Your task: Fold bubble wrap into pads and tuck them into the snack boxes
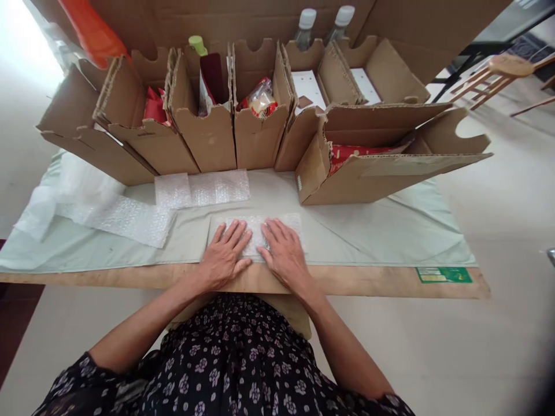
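Note:
A sheet of bubble wrap point(255, 234) lies flat on the cloth near the table's front edge. On its left part rests my left hand point(224, 254), palm down with the fingers stretched out. My right hand point(284, 249) lies flat on the right part, fingers spread, thumb pointing inward. Neither hand grips anything. Further back, another strip of bubble wrap point(219, 188) lies in front of the boxes. A longer, partly folded length of bubble wrap point(125, 216) spreads out on the left.
Several open cardboard boxes point(208, 141) stand in a row at the back, with packets and white pieces inside. One cardboard box point(390, 179) sits angled at the right, holding a red packet point(359, 151). Behind are clear bottles point(303, 37). A wooden stool point(498, 72) stands on the floor.

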The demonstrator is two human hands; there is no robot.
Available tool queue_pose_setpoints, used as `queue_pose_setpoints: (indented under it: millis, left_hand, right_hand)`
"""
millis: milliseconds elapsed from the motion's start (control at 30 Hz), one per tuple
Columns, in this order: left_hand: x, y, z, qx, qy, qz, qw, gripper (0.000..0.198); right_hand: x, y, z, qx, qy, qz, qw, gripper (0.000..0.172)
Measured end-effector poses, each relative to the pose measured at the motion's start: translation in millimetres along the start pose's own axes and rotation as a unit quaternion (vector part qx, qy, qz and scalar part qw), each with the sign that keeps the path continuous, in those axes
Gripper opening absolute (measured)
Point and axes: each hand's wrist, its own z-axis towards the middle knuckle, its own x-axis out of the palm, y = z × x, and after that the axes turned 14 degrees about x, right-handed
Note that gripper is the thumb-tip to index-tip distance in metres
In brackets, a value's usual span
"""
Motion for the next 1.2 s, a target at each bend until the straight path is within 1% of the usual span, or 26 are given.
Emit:
queue_pose_setpoints:
  millis: [67, 133, 167, 200, 233, 267, 300, 367, 433, 500, 567, 633, 700, 767, 833, 900, 967, 1067, 1200]
  left_hand:
    - [2.5, 5.9, -9.8, -0.003, 0.004, 0.005, 1.000, 0.060]
    - [-2.3, 6.5, -18.5, -0.007, -0.008, 0.004, 1.000, 0.058]
    - [-5.7, 4.9, -20.6, -0.011, -0.018, 0.004, 1.000, 0.057]
    - [-8.5, 2.4, -21.0, -0.017, -0.029, 0.004, 0.999, 0.056]
    - [-10.3, -0.3, -19.6, -0.019, -0.039, 0.004, 0.999, 0.056]
    - [-10.6, -2.7, -17.0, -0.017, -0.044, 0.002, 0.999, 0.055]
    - [-9.4, -4.4, -13.6, -0.010, -0.044, 0.000, 0.999, 0.055]
    - [-3.7, -5.0, -7.3, 0.009, -0.030, -0.005, 1.000, 0.054]
    - [2.9, -2.0, -4.4, 0.025, -0.015, -0.008, 1.000, 0.054]
    - [6.9, 1.9, -5.4, 0.036, -0.014, -0.010, 0.999, 0.053]
    - [7.4, 4.3, -7.9, 0.041, -0.021, -0.015, 0.999, 0.052]
    - [5.5, 4.7, -9.3, 0.038, -0.027, -0.019, 0.999, 0.054]
    - [2.6, 3.8, -8.9, 0.033, -0.028, -0.025, 0.999, 0.054]
    - [-0.6, 2.7, -7.4, 0.032, -0.025, -0.034, 0.999, 0.054]
    - [-3.4, 1.8, -5.9, 0.028, -0.020, -0.042, 0.999, 0.053]
    - [-5.1, 0.9, -4.8, 0.021, -0.017, -0.046, 0.999, 0.052]
    - [-5.7, -0.2, -4.1, 0.015, -0.022, -0.047, 0.999, 0.051]
    - [-6.5, -3.9, -3.1, 0.003, -0.057, -0.045, 0.997, 0.048]
    - [-10.9, -12.6, 0.8, 0.004, -0.120, -0.039, 0.992, 0.042]
  right_hand:
    - [-5.5, -28.7, -17.3, 0.048, -0.019, -0.033, 0.998, 0.051]
    - [-17.8, -55.2, -37.3, 0.106, -0.057, -0.057, 0.991, 0.051]
    - [-24.0, -62.5, -44.7, 0.131, -0.078, -0.064, 0.986, 0.050]
    - [-29.0, -64.2, -49.3, 0.148, -0.097, -0.066, 0.982, 0.050]
    - [-31.7, -60.6, -50.7, 0.153, -0.112, -0.064, 0.980, 0.050]
    - [-32.0, -52.6, -49.2, 0.142, -0.116, -0.059, 0.981, 0.050]
    - [-30.1, -42.1, -45.6, 0.118, -0.110, -0.051, 0.986, 0.050]
    - [-22.5, -22.1, -36.6, 0.045, -0.069, -0.035, 0.996, 0.048]
    - [-16.6, -15.7, -32.8, -0.005, -0.028, -0.028, 0.999, 0.044]
    - [-17.9, -27.2, -37.6, -0.006, -0.023, -0.022, 0.999, 0.042]
    - [-25.9, -48.7, -46.7, 0.006, -0.044, -0.010, 0.999, 0.043]
    - [-35.3, -67.2, -52.8, 0.001, -0.057, 0.004, 0.998, 0.045]
    - [-40.0, -75.4, -51.3, -0.014, -0.046, 0.012, 0.999, 0.049]
    - [-38.2, -75.1, -42.9, -0.025, -0.031, 0.015, 0.999, 0.050]
    - [-33.2, -71.9, -32.1, -0.029, -0.036, 0.019, 0.999, 0.045]
    - [-29.8, -69.9, -24.4, -0.032, -0.070, 0.026, 0.997, 0.035]
    - [-30.5, -69.6, -22.7, -0.041, -0.111, 0.038, 0.992, 0.025]
    - [-37.9, -68.3, -29.1, -0.057, -0.144, 0.064, 0.986, 0.018]
    - [-49.6, -57.4, -40.2, -0.044, -0.154, 0.111, 0.981, 0.019]
